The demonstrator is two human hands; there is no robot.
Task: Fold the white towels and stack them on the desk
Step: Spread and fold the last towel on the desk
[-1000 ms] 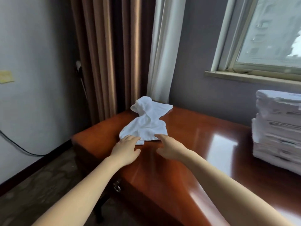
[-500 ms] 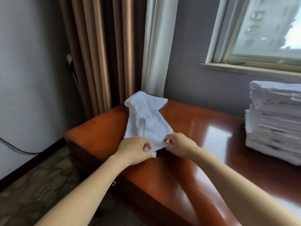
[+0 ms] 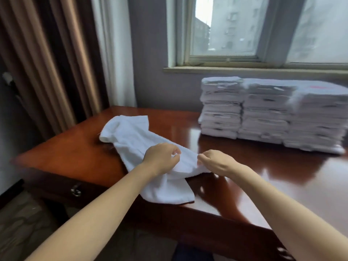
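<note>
- The rumpled white terry towel (image 3: 134, 140) lies slantwise across the near left corner of the glossy reddish-brown wooden desk (image 3: 71, 157), with its near end at the front edge.
- The left hand (image 3: 161, 159) pinches a raised fold of it between thumb and curled fingers. The right hand (image 3: 216, 162) pinches the same fold just beside it.
- The step looks like opening the towel out: slide both pinches apart along the hem to the corners, keep the cloth taut, and lay it flat before any fold.
- Tall stacks of folded white towels (image 3: 263, 113) stand well apart, below the window (image 3: 226, 25).
</note>
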